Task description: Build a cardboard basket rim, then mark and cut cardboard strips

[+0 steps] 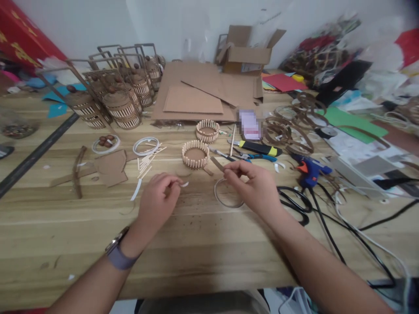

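My left hand [159, 197] is closed in a pinch above the table, and a small curled scrap [185, 184] with a pale end sticks out from its fingertips. A flat brown strip [217, 165] is pinched between the thumb and fingers of my right hand [253, 185]. Partly behind that hand, a thin pale ring [225, 203] lies on the wood. Beyond my hands stand two round cardboard bases edged with short upright wooden sticks, a nearer one [195, 164] and a farther one [207, 136].
Finished lantern-like stick baskets [122, 109] crowd the back left. Loose sticks [147, 162] and white rings [146, 152] lie at left. A utility knife [258, 147], black-handled scissors [296, 205], a blue glue gun [312, 170] and cables are at right. Cardboard sheets [193, 100] lie behind.
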Demonstrator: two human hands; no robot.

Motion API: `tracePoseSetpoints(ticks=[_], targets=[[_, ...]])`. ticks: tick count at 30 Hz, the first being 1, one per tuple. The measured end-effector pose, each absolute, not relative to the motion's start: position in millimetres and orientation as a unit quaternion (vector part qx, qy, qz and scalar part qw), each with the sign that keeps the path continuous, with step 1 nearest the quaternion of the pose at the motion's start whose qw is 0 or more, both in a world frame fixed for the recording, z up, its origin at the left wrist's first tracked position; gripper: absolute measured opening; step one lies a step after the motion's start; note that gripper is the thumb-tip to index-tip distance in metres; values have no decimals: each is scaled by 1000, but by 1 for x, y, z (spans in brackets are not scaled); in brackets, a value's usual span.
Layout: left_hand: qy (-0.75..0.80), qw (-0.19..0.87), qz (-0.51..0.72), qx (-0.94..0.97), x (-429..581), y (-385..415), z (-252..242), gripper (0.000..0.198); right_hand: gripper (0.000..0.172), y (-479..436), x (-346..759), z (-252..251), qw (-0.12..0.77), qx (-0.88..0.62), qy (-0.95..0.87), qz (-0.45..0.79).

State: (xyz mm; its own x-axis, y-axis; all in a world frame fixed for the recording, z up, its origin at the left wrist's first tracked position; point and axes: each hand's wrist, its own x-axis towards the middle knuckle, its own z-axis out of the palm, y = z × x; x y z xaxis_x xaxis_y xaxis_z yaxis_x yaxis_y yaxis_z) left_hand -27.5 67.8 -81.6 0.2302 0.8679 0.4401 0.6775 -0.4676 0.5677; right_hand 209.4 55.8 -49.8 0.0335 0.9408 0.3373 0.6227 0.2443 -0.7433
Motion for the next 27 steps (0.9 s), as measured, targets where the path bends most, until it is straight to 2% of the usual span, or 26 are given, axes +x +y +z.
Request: tracePoseSetpoints(ticks=[11, 18, 21, 24, 27], targets=[[447, 86, 374, 808, -30, 64, -82, 27, 19, 47, 193, -68, 379, -532, -733, 188], [432, 89, 355, 824, -16, 59, -84, 24, 16, 43, 188, -66, 412, -485, -732, 244], [406, 192, 373, 812, -8, 50, -82, 19, 14, 41, 186, -61, 421, -479, -705, 311], [394, 415, 349, 742, 0, 38, -80, 16, 18, 39, 184, -60, 404, -492, -650, 414], [375, 609, 331, 616, 7, 30, -82, 28, 26, 38, 182, -61, 415, -492, -599, 476]])
